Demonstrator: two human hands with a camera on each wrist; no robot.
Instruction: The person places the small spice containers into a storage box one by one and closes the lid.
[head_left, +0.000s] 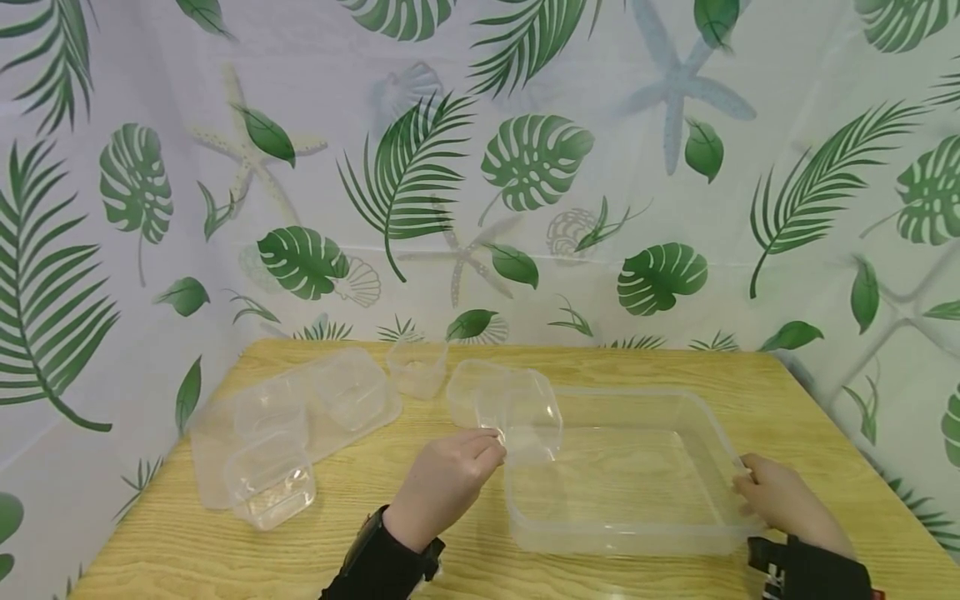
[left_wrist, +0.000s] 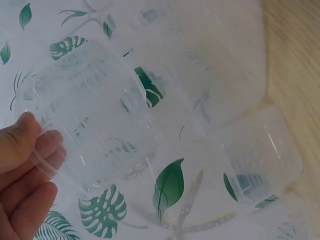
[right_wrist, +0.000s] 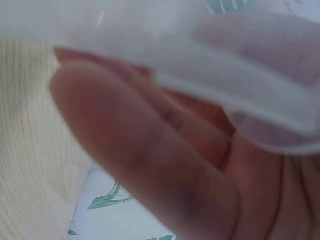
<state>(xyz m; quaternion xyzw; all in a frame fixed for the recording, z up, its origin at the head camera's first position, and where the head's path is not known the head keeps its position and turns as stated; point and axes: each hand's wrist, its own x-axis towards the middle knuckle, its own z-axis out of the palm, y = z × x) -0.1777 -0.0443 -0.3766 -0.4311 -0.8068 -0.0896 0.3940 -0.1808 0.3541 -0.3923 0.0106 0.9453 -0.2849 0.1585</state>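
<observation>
My left hand [head_left: 450, 477] pinches the rim of a small clear plastic container [head_left: 534, 417]. That container is tilted and overlaps the left edge of a large clear plastic box [head_left: 637, 529] in the head view. From the left wrist, thumb and fingers show on either side of the small container's [left_wrist: 95, 125] rim. At the right end of the large box, my right hand [head_left: 787, 500] grips its side. The right wrist view is blurred, with the thumb [right_wrist: 140, 135] large in front and the fingers partly behind translucent plastic.
To the left on the wooden table [head_left: 420, 525] lies a flat translucent lid [head_left: 206, 471] bearing several small containers, one of them [head_left: 270, 483] at its front edge. Another small container [head_left: 417, 368] stands at the back. A leaf-print cloth [head_left: 555, 308] rises behind the table.
</observation>
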